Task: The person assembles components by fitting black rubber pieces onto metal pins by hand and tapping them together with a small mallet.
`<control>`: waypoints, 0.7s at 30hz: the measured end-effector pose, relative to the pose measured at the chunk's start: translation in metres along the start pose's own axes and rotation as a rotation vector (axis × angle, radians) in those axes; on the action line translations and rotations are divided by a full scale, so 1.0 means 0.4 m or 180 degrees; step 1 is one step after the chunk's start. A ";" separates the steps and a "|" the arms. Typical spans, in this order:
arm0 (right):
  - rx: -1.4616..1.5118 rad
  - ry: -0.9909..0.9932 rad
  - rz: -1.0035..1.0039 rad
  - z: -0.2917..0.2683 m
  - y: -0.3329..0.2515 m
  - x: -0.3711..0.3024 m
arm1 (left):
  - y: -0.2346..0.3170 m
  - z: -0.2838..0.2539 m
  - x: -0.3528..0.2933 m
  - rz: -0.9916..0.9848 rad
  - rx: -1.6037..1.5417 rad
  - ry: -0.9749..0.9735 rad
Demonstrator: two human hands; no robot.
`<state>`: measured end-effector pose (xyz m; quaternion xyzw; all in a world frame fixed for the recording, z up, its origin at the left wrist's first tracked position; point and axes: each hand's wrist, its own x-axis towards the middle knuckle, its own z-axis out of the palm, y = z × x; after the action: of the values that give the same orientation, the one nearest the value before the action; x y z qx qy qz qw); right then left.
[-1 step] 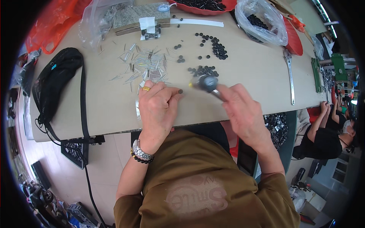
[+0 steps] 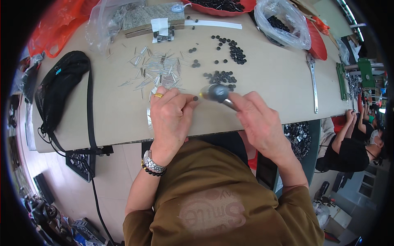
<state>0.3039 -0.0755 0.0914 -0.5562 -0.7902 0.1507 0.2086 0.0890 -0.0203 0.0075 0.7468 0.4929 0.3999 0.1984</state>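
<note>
Between the thumb and forefinger of my left hand [image 2: 172,110] is a small dark wheel [image 2: 195,98], held upright near the table's front edge. My right hand [image 2: 259,121] is closed round the handle of a hammer [image 2: 217,93]. Motion blurs the hammer's head, which has a yellow tip and hangs just right of the small wheel, slightly apart from it. Thin metal pins [image 2: 162,67] lie scattered beyond my left hand. Past the hammer sits a cluster of small black wheels [image 2: 221,76], with another group [image 2: 237,53] farther back. Whether a pin sits in the held wheel, I cannot tell.
A black pouch [image 2: 61,90] with a strap lies at left. At the back are a board [image 2: 141,18], a small axle with wheels [image 2: 164,37], a red tray [image 2: 221,9] and a plastic bag [image 2: 283,22]. A wrench [image 2: 313,84] lies at right. Other people sit far right.
The hammer and my right hand have shifted a little to the left, closer to the small wheel. My left hand has hardly moved and still pinches it.
</note>
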 end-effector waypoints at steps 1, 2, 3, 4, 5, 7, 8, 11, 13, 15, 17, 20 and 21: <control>0.0018 -0.0131 -0.0064 0.006 -0.003 0.011 | 0.001 0.001 0.004 0.0009 0.0023 -0.0039; 0.0030 -0.0263 -0.0128 0.010 -0.005 0.021 | 0.001 0.001 0.009 0.0020 0.0043 -0.0074; -0.0048 -0.0390 -0.0081 0.011 -0.011 0.025 | 0.003 -0.001 0.008 0.0005 0.0045 -0.0064; -0.0051 -0.0403 -0.0093 0.013 -0.012 0.027 | 0.004 -0.002 0.007 0.0013 0.0057 -0.0077; -0.0157 -0.0470 -0.0131 0.016 -0.011 0.029 | 0.005 -0.003 0.006 0.0021 0.0067 -0.0091; -0.0265 -0.0549 -0.0179 0.015 -0.014 0.032 | 0.007 -0.005 0.004 0.0019 0.0081 -0.0085; -0.0193 -0.0495 -0.0210 0.009 -0.020 0.033 | 0.006 -0.005 0.001 0.0031 0.0096 -0.0092; -0.0060 -0.0367 -0.0203 -0.004 -0.036 0.035 | -0.005 -0.003 -0.002 0.0069 0.0043 -0.0062; -0.0008 -0.0269 -0.0142 0.007 -0.027 0.039 | -0.008 0.002 0.003 0.0056 0.0050 -0.0088; -0.0198 -0.0453 -0.0099 0.032 -0.004 0.039 | -0.007 -0.001 0.008 0.0064 0.0071 -0.0104; -0.0103 -0.0312 -0.0130 0.012 -0.011 0.046 | 0.004 -0.012 0.019 0.0004 0.0050 -0.0174; 0.0086 0.0028 -0.0074 0.001 0.000 0.040 | 0.002 -0.009 0.023 0.0032 -0.0010 -0.0053; 0.0134 0.0304 -0.0031 -0.005 0.012 0.042 | 0.000 -0.006 0.028 0.0090 0.0005 -0.0024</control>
<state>0.3039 -0.0581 0.0934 -0.5544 -0.7787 0.1395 0.2585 0.0892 -0.0104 0.0135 0.7553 0.4819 0.3995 0.1941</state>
